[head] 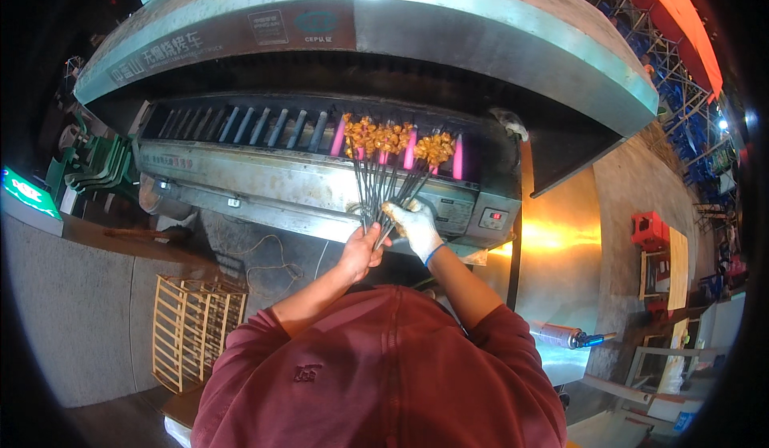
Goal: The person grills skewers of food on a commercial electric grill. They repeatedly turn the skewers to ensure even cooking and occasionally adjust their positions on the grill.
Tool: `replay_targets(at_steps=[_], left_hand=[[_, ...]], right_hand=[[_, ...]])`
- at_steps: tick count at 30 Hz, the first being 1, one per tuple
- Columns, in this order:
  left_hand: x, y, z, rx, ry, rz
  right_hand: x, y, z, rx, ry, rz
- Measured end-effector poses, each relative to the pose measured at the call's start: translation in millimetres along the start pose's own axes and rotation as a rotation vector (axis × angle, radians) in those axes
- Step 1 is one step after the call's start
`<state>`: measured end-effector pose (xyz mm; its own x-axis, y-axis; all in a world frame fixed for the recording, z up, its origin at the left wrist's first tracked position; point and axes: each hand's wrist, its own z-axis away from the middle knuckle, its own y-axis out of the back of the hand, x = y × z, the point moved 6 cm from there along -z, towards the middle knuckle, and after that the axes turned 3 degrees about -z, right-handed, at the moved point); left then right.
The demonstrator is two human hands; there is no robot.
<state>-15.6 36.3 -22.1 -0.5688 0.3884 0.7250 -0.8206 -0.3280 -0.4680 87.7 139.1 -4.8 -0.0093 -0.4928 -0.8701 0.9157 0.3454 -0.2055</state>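
Observation:
Several meat skewers (377, 137) lie with their browned chunks over the glowing pink tubes (459, 157) of a long steel grill (276, 175). Their thin dark sticks run back toward me and gather into a bundle. My bare left hand (361, 251) is closed around the stick ends. Just right of it and a little farther off, my right hand (416, 223), in a white stained glove with a blue cuff, grips sticks of the same bundle. One clump of meat (435, 149) sits apart on the right, its sticks leading to my gloved hand.
A steel hood (456, 33) overhangs the grill's far side. Unlit grey tubes (277, 128) fill the grill's left part. A control panel with a red display (494, 217) is at its right end. A steel counter (562, 280) bears a gas torch (568, 335). A wooden rack (192, 334) stands at left.

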Motion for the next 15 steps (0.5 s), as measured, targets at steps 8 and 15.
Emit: replay_targets(at_steps=[8,15], left_hand=[[0.6,-4.5,-2.2,-0.018,-0.019,0.034],[-3.0,-4.4,-5.0,-0.021,0.005,0.010]], right_hand=[[-9.4,-0.5,5.4,-0.022,0.043,-0.042],[8.0,9.5,-3.2,0.041,-0.006,-0.149]])
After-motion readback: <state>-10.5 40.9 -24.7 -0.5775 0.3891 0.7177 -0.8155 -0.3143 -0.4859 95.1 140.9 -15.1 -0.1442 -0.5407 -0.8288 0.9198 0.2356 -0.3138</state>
